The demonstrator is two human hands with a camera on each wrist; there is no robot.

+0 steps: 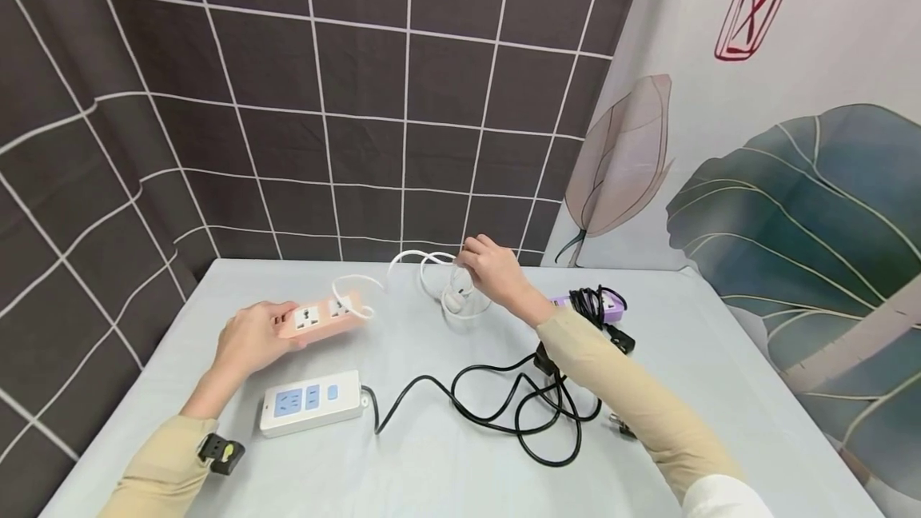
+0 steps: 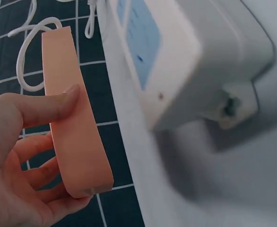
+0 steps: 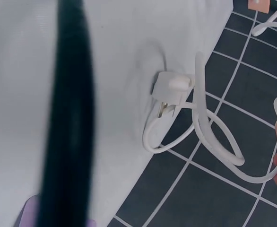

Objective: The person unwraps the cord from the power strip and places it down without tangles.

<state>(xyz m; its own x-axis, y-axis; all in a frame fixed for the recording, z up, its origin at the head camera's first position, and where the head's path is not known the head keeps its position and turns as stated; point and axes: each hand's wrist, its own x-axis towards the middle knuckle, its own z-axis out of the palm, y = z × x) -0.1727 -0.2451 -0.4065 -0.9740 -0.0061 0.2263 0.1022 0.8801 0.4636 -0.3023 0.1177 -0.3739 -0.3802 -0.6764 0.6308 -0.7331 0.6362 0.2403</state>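
Note:
My left hand (image 1: 250,336) grips a peach-coloured power strip (image 1: 311,334) by its near end, sockets facing up in the head view. In the left wrist view the thumb lies across the side of the strip and the fingers curl behind it. Farther right, near the table's back edge, my right hand (image 1: 496,272) pinches the strip's white cord (image 3: 252,178) between thumb and fingers. The cord hangs in loose loops between the two hands. Its white plug (image 3: 170,87), prongs showing, is close to the tabletop beside the loops.
A white power strip (image 1: 345,402) with blue sockets lies just in front of the left hand. Its black cord (image 1: 482,420) sprawls in loops to the right. A purple power strip (image 1: 613,306), wrapped in black cord, lies partly behind the right forearm. A dark gridded curtain (image 1: 360,142) borders the table's back.

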